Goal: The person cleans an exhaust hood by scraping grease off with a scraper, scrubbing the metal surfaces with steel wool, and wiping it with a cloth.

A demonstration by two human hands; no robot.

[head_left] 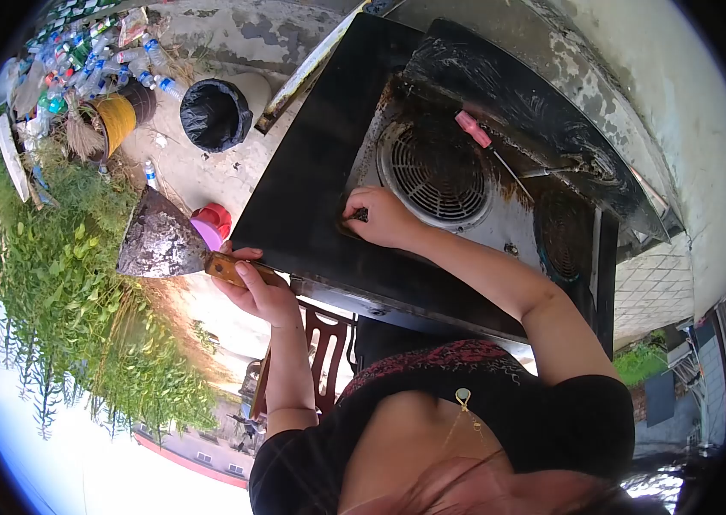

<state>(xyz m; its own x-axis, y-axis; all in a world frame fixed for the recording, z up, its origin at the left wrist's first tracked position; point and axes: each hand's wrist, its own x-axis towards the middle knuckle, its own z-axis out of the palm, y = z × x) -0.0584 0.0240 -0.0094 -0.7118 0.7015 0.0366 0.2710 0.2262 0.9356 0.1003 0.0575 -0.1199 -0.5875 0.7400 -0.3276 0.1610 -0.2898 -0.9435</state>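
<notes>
My left hand [262, 292] is wrapped round the wooden handle [230, 269] of a scraper, whose broad, stained blade [160, 242] points out to the left, clear of the black panel. On the panel of a greasy range hood [299, 184], my right hand [384, 217] is closed over a small dark scrubber [362, 215], mostly covered by the fingers; it looks like steel wool. Just beyond that hand lies a round fan grille [438, 176]. A screwdriver with a pink handle [473, 129] rests on the hood's grimy surface near the grille.
A second dark grille [562, 236] is at the hood's right. Behind its left side stand a bin lined with a black bag [215, 114], a yellow bucket [114, 120] and a pile of plastic bottles [93, 73]. A red container [213, 221] is on the ground below.
</notes>
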